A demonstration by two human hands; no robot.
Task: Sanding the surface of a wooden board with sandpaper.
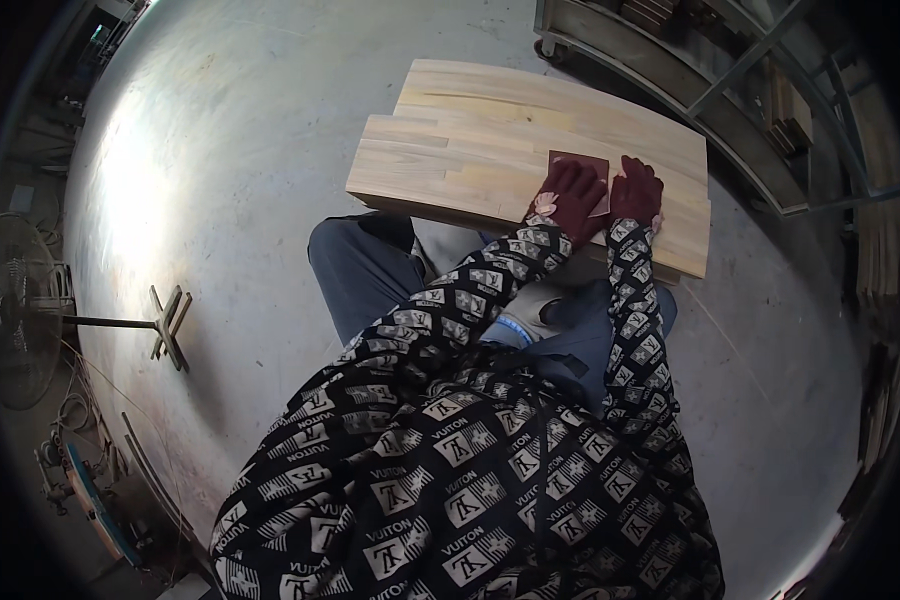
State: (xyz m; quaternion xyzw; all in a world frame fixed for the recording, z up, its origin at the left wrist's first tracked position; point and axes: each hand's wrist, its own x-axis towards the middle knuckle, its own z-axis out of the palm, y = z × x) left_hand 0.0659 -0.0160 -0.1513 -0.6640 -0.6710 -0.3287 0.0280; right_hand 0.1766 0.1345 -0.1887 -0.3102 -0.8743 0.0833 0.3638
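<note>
A wide slab of pale, joined wood strips (470, 120) lies in front of me, with a second board edge showing beneath it. On its right part rests a thin dark red sheet (582, 160) that looks like sandpaper. My left hand (575, 195), in a maroon glove, lies flat over this sheet with its fingers stretched toward the far side. My right hand (636, 190), gloved alike, is on the wood just right of the sheet, fingers apart. Whether the right hand touches the sheet's edge I cannot tell.
My bent knees (360, 280) are close under the near edge of the boards. A standing fan (20, 310) with a crossed foot (170, 325) is at the left. A wheeled metal rack (660, 80) holding wood pieces stands at the far right.
</note>
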